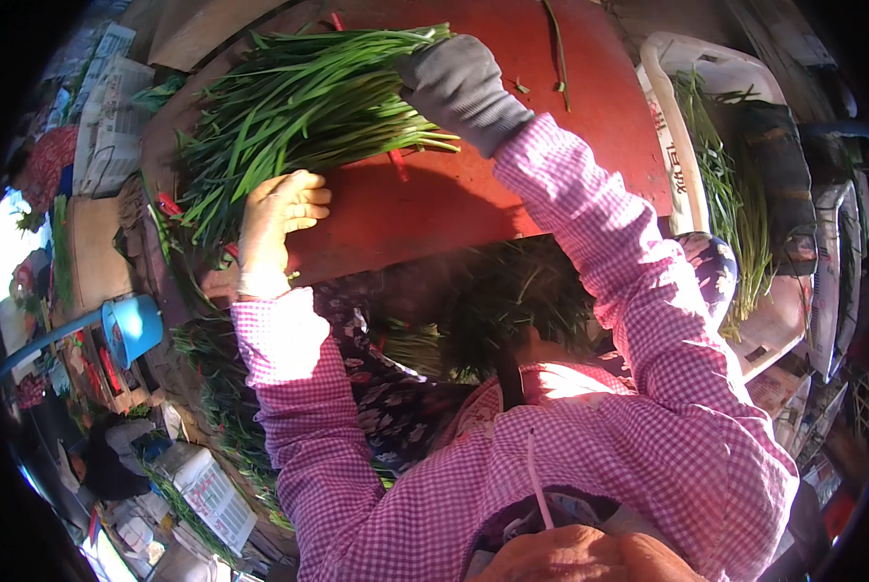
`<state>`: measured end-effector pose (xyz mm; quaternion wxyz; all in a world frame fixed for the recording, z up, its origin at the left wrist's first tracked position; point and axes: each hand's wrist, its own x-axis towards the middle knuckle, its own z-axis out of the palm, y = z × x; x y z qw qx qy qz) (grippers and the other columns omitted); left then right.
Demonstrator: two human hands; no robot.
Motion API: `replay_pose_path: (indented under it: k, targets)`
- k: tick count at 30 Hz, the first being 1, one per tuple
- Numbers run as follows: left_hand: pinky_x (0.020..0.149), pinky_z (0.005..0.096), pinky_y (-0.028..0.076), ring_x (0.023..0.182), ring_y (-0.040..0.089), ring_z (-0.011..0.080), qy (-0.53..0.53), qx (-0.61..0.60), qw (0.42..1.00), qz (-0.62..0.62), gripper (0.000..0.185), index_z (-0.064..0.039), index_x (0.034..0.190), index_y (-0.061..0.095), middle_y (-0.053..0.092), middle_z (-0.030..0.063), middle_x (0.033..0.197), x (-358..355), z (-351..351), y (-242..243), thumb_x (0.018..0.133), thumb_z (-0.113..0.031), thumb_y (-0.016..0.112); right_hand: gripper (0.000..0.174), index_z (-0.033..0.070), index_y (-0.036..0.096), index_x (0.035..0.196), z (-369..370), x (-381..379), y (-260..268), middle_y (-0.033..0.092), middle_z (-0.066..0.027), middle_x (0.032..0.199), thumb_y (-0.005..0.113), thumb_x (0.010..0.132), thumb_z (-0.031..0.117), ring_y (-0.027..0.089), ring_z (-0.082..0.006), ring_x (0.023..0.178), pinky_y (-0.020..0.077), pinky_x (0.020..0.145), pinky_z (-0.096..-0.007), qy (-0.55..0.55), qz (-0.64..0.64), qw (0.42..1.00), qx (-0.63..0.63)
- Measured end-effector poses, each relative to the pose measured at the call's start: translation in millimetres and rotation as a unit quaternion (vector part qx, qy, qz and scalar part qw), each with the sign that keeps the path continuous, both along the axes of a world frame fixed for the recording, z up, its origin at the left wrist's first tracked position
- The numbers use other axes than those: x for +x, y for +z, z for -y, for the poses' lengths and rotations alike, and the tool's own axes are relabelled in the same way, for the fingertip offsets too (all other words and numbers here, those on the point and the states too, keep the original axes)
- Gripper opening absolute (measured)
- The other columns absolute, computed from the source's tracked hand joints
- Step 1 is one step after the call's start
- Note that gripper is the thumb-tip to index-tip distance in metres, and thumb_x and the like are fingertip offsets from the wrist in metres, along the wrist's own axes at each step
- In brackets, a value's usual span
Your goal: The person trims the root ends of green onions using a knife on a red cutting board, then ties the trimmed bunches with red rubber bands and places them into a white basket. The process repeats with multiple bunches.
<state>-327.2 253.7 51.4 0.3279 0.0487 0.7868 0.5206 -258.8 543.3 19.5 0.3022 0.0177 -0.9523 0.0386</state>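
Note:
A large loose bunch of garlic chives [310, 109] lies across the red tabletop [434, 211], leaf tips to the left and pale stem ends to the right. A red strip [399, 166] shows at the bunch's lower edge, with more red at its far edge; the middle is hidden under the leaves. My right hand [452, 91], in a grey knit glove, rests against the stem ends; its fingertips are hidden. Below the leaves, near the table's front edge, my left hand [281, 214], in a pale thin glove, has loosely bent fingers and nothing visible in it.
At the right, a white plastic crate [685, 160] holds more chives and dark cloth. A loose stalk [559, 58] lies on the tabletop. On the left are a blue dipper [132, 331] and a white crate [209, 495]. Dark greens [514, 298] sit below the table edge, by my lap.

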Motion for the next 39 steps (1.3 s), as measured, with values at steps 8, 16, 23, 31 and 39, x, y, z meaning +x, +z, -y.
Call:
replay_pose_path:
  k: [8, 16, 23, 31, 39]
  targets:
    - [0.11, 0.0502, 0.037, 0.133, 0.047, 0.0333, -0.215, -0.141, 0.711, -0.655, 0.08, -0.021, 0.149, 0.044, 0.053, 0.0072, 0.145, 34.4, -57.6, 0.5, 0.079, -0.037, 0.079, 0.007, 0.011, 0.058, 0.076, -18.6, 5.4, -34.3, 0.058, -0.0047, 0.066, 0.064, 0.08, 0.015, 0.061, -0.0247, 0.06, 0.046, 0.049, -0.0383, 0.029, -0.08, 0.995, 0.051]
    - [0.117, 0.0635, 0.013, 0.151, 0.014, 0.0358, -0.268, -0.257, 0.66, -0.653, 0.129, -0.032, 0.16, 0.007, 0.011, -0.0001, 0.166, -17.0, -89.7, -31.7, 0.058, -0.058, 0.082, 0.027, 0.011, 0.068, 0.107, -30.1, 34.2, 5.0, 0.067, -0.0046, 0.084, 0.071, 0.084, 0.025, 0.065, -0.0279, 0.076, 0.0528, 0.063, -0.0394, 0.037, -0.106, 0.992, -0.049]
    - [0.111, 0.057, 0.03, 0.135, 0.036, 0.037, -0.245, -0.204, 0.648, -0.691, 0.114, -0.02, 0.158, 0.021, 0.037, 0.0028, 0.15, -24.6, -98.0, -41.1, 0.065, -0.048, 0.081, 0.072, -0.001, 0.045, 0.141, -10.1, -72.1, 13.5, 0.057, -0.0192, 0.133, 0.054, 0.096, 0.054, 0.06, -0.0266, 0.115, 0.0487, 0.095, -0.0378, -0.088, 0.178, 0.98, -0.015]
    - [0.11, 0.0556, 0.033, 0.139, 0.035, 0.0366, -0.256, -0.22, 0.619, -0.709, 0.125, -0.025, 0.158, 0.018, 0.034, 0.0062, 0.154, -20.8, -104.9, -31.6, 0.057, -0.038, 0.09, 0.024, 0.001, 0.063, 0.087, -25.2, -85.1, -77.1, 0.057, -0.0132, 0.054, 0.052, 0.091, 0.022, 0.057, -0.0266, 0.045, 0.0465, 0.039, -0.0354, 0.026, -0.13, 0.915, 0.381]
    - [0.109, 0.0454, 0.039, 0.134, 0.046, 0.0362, -0.248, -0.261, 0.69, -0.628, 0.115, -0.022, 0.157, 0.021, 0.043, 0.0073, 0.151, -36.2, -115.6, -36.0, 0.064, -0.041, 0.087, 0.052, 0.004, 0.063, 0.121, -64.7, -42.2, -31.5, 0.072, -0.0144, 0.102, 0.053, 0.096, 0.049, 0.067, -0.0374, 0.094, 0.054, 0.085, -0.0435, 0.163, 0.052, 0.846, -0.504]
